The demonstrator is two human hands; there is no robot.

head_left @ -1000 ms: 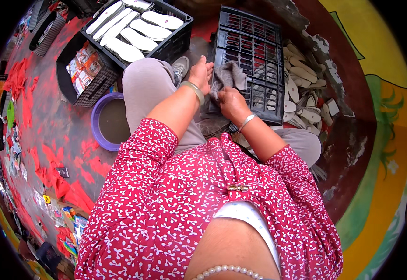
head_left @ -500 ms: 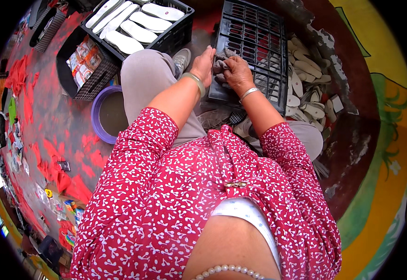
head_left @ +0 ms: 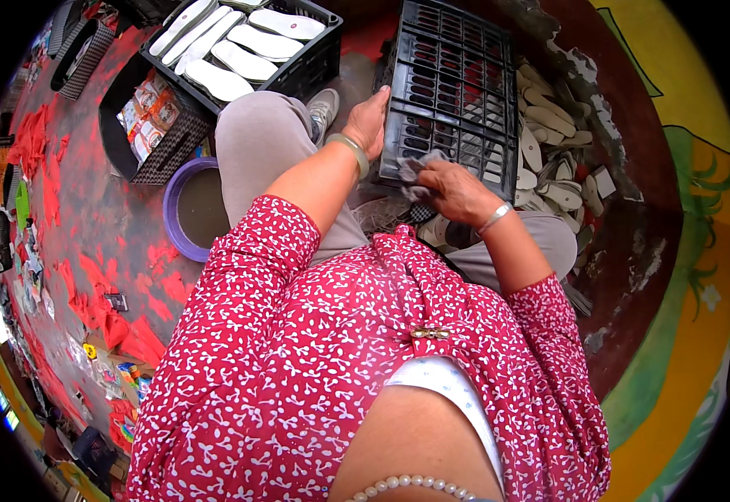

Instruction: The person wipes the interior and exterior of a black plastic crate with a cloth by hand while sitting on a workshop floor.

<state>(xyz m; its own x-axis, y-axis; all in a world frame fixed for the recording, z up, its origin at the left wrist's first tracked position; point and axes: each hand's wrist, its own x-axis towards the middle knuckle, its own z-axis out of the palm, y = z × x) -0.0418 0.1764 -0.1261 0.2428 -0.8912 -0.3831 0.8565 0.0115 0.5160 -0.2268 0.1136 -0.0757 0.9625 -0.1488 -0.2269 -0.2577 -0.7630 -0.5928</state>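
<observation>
A black plastic crate [head_left: 447,92] with a grid of openings stands tilted in front of my legs. My left hand [head_left: 368,125] holds its left side, with some of the fingers hidden. Near the crate's lower edge, my right hand [head_left: 457,192] is closed on a crumpled grey rag [head_left: 419,171]. The rag lies against the crate's near corner.
To the right of the crate, pale shoe soles [head_left: 553,121] are heaped by the wall. Another black crate [head_left: 302,63] holds white insoles [head_left: 256,42] at the upper left. Below it are a dark woven basket [head_left: 168,138] with packets and a purple basin [head_left: 172,209] with murky liquid.
My right hand has moved down and toward me with the rag, from the crate's left side to its near edge. My left hand has stayed at the crate's side.
</observation>
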